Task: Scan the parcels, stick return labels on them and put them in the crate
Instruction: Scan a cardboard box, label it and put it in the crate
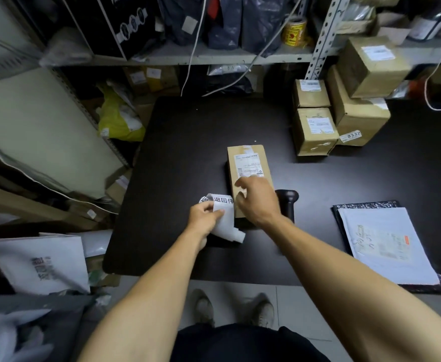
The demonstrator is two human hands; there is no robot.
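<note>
While left hand (205, 215) grips label strip (223, 208) | right hand (257, 199) on parcel (248, 163)

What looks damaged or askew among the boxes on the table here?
The cardboard box topping the back-right stack sits tilted and twisted against the box beneath it. The smaller box in front shows scuffed, torn tape. The parcel under the right hand looks intact.
</note>
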